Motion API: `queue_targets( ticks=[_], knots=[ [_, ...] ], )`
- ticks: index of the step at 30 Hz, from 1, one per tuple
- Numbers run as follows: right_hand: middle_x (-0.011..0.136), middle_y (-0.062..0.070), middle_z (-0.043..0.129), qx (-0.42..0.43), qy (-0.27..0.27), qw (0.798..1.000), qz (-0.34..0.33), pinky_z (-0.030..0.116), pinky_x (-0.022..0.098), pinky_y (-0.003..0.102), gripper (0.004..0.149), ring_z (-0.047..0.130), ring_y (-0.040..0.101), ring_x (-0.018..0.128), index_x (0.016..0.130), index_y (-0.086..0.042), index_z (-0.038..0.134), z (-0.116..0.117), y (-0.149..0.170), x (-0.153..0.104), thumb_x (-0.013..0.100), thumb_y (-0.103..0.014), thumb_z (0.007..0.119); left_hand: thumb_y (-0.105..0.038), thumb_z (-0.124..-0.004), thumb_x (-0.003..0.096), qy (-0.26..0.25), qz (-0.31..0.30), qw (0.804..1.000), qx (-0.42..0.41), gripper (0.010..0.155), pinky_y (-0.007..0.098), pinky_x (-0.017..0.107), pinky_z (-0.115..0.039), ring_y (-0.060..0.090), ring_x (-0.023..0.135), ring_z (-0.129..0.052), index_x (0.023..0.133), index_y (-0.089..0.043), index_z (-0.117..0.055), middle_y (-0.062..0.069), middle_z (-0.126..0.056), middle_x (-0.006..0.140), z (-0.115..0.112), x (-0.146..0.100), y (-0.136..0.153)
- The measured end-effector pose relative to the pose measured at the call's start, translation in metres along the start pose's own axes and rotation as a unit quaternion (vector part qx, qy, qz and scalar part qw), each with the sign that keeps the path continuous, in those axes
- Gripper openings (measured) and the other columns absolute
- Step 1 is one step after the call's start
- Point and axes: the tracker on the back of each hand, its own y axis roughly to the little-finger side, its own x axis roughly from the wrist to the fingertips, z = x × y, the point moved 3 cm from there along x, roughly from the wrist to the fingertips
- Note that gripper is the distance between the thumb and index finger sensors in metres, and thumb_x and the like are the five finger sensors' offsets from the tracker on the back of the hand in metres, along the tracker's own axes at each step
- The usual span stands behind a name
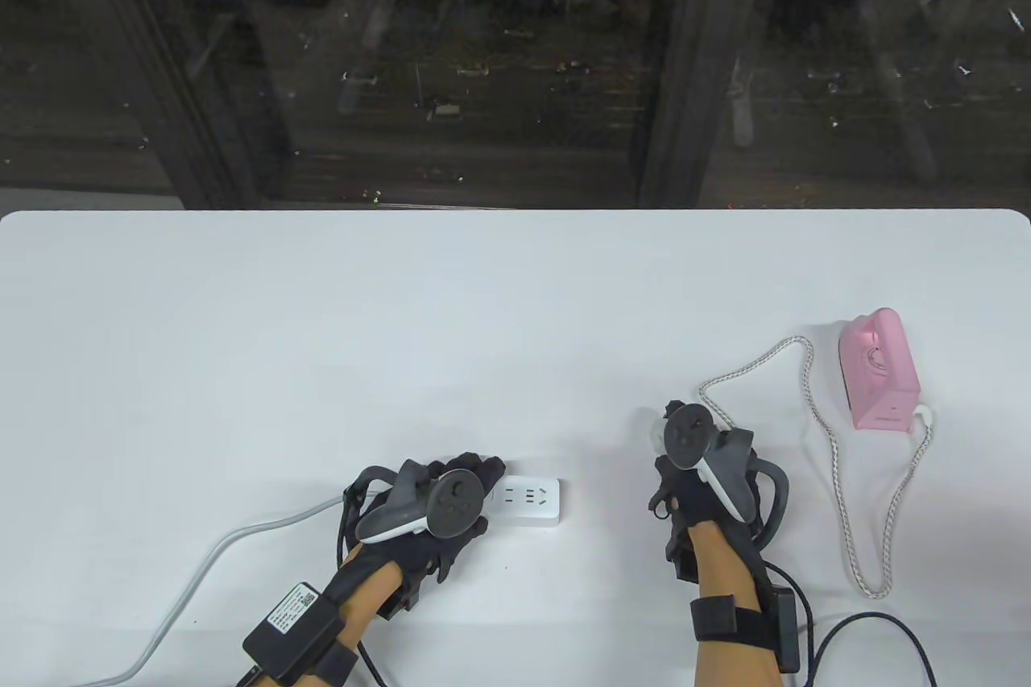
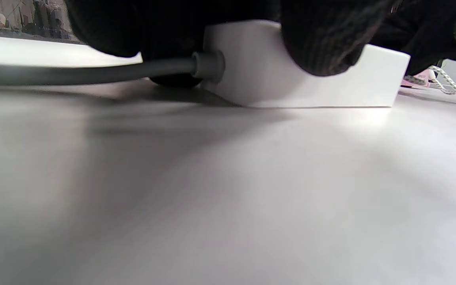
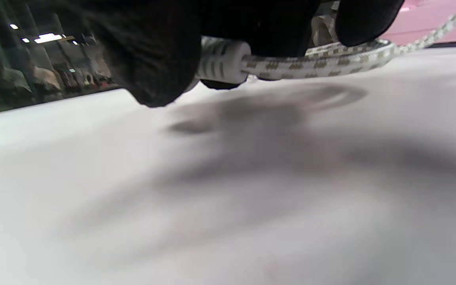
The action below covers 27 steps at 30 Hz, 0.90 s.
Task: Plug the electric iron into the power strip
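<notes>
— Plug end first, by the look of it. Her right hand (image 1: pixel 699 478) is down on the desk (image 1: pixel 322 333) with its fingers (image 3: pixel 149 59) closed round the white plug (image 3: pixel 224 59) at the end of the braided cord (image 1: pixel 838 478); the wrist camera shows the ribbed collar poking out from between the gloved fingertips, just off the surface.

— And the iron itself?

— Pink iron (image 1: pixel 878 373) is standing on its heel over at the right side of the desk, well apart from both hands. The cord loops away from it, down toward the near edge and back up to her right hand.

— What about the other hand?

— Left hand (image 1: pixel 439 506) rests on the near end of the white power strip (image 1: pixel 532 502), fingers draped over its top and side, pressing it in place rather than lifting it. The strip's grey cable (image 1: pixel 201 566) runs off to the left. The sockets at the free end are uncovered and face up.

— So where are we in the job?

— Early, I'd say. The plug is in her grip but not yet at the strip; there's bare desk between the two hands. Next she'll need to carry the plug leftward, turn it so the prongs point down, line them up with the slots and push straight in while the left hand keeps the strip from sliding. I can't see the prongs from here, so how they sit now I can't tell.
</notes>
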Motion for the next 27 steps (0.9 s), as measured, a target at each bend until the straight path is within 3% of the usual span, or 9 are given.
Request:
queue_targets(
  ticks=[11,15,19,27],
  knots=[
    [0.091,-0.001,0.085,0.082,0.039,0.991,-0.103,0.057,0.072,0.065,0.073,0.080,0.029,0.089,0.107,-0.030,0.053,-0.023,-0.022,-0.019,0.040,-0.035,0.083,-0.046,-0.077,0.0389,-0.001,-0.001,1.000,-0.003,0.076,0.055,0.067,-0.069,0.029,0.088,-0.081,0.109,-0.031,-0.052,0.005,-0.065,0.112,0.000,-0.001,0.001],
    [0.090,0.000,0.087,0.111,0.042,0.982,-0.145,0.057,0.072,0.066,0.065,0.082,0.029,0.089,0.105,-0.030,0.058,-0.031,-0.036,-0.029,0.043,-0.034,0.075,-0.046,-0.077,0.0388,-0.001,-0.001,1.000,-0.002,0.076,0.055,0.067,-0.069,0.029,0.088,-0.081,0.109,-0.032,-0.052,0.005,-0.065,0.112,0.000,-0.001,0.001],
    [0.091,0.000,0.085,0.137,0.011,0.971,-0.197,0.054,0.073,0.068,0.059,0.079,0.031,0.092,0.102,-0.035,0.065,-0.030,-0.055,-0.040,0.044,-0.032,0.073,-0.046,-0.077,0.0389,0.000,-0.001,1.000,-0.002,0.076,0.055,0.067,-0.069,0.029,0.088,-0.081,0.109,-0.032,-0.052,0.005,-0.065,0.112,0.000,-0.001,0.001],
    [0.092,0.000,0.087,0.101,-0.052,0.958,-0.263,0.055,0.072,0.069,0.057,0.080,0.032,0.092,0.099,-0.035,0.070,-0.016,-0.089,-0.055,0.043,-0.030,0.076,-0.046,-0.077,0.0389,0.001,-0.001,1.000,-0.003,0.076,0.055,0.067,-0.069,0.029,0.088,-0.081,0.109,-0.032,-0.051,0.005,-0.065,0.112,-0.001,-0.001,0.001]
  ],
)
